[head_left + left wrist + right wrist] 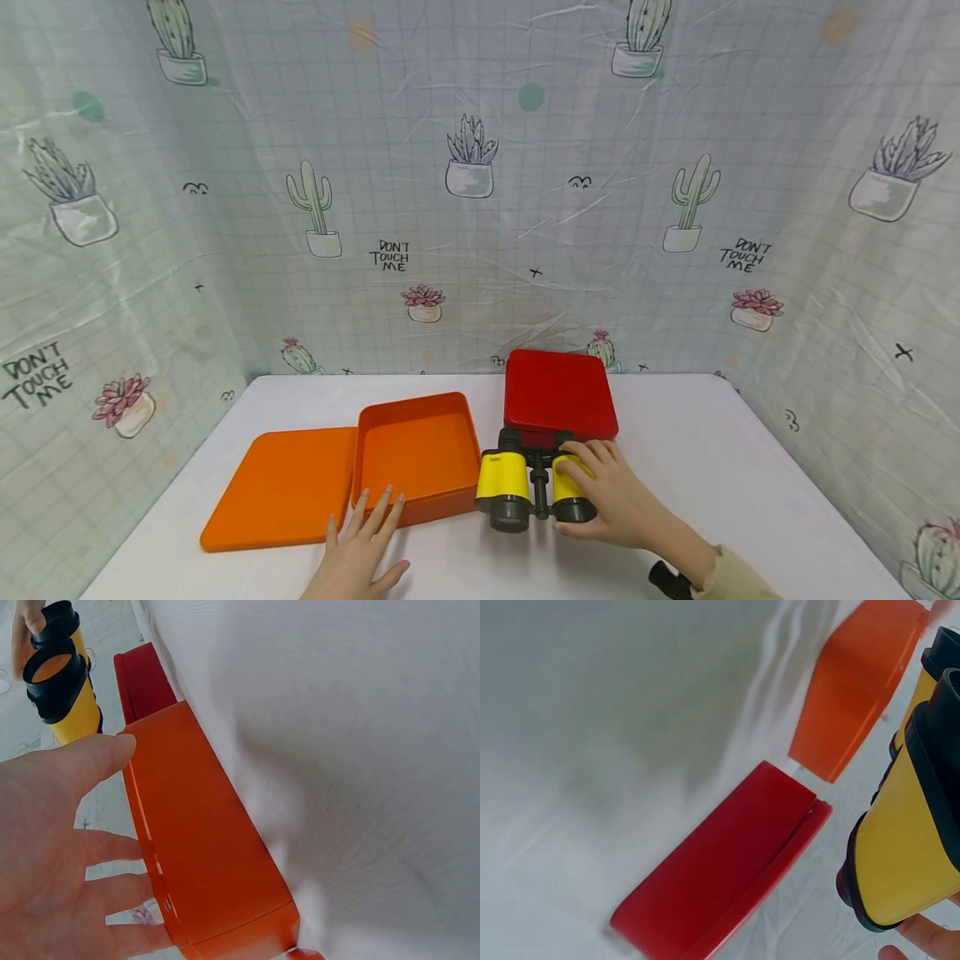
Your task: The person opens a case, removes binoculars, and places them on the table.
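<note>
Yellow and black binoculars point(504, 477) hang in the air just in front of the red box, gripped at the right barrel by my right hand point(621, 502). In the right wrist view, the binoculars point(900, 855) fill the right side, and only some fingertips point(930, 936) show. My left hand point(360, 546) has its fingers spread at the near rim of an uncovered orange box point(442, 505). The left wrist view shows that hand point(52, 855) with its thumb and fingertips along the edge of the orange box point(202, 810). Nothing shows inside the box.
An orange lid point(281, 487) lies flat left of the orange box. A covered red box point(558, 392) stands at the back, right of centre. Near the front right, a small black object point(669, 581) is partly hidden by the right sleeve. A cactus-print sheet point(465, 225) surrounds the white table.
</note>
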`<state>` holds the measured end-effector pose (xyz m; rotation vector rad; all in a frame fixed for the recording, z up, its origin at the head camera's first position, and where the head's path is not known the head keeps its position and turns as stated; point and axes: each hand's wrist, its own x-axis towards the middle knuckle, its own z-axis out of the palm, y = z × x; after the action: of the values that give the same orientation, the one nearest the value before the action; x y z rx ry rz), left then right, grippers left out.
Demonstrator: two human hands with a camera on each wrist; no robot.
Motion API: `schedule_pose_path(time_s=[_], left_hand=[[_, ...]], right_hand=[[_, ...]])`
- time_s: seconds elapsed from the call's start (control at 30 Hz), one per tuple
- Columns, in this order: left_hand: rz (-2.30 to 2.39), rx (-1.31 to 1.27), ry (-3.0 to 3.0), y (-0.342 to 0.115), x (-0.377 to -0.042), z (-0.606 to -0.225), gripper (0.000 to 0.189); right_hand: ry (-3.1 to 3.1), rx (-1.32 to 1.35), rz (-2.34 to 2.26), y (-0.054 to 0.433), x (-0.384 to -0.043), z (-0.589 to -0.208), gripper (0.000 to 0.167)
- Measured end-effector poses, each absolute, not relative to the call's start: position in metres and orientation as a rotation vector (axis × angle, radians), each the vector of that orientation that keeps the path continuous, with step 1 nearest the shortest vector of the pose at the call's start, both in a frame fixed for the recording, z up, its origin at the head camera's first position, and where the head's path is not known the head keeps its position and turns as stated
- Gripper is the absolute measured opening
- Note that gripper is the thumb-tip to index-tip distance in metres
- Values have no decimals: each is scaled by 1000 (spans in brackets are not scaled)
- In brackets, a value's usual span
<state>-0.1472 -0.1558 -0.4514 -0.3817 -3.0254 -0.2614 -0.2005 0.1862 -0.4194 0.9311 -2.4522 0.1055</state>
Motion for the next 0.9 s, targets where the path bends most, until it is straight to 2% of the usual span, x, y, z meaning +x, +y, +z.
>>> schedule_pose_path(time_s=[0.9], left_hand=[[-243,-439,-2887,-158,-145,-455,72]], right_hand=[[-2628,950,-15,214,-188,-441,57]])
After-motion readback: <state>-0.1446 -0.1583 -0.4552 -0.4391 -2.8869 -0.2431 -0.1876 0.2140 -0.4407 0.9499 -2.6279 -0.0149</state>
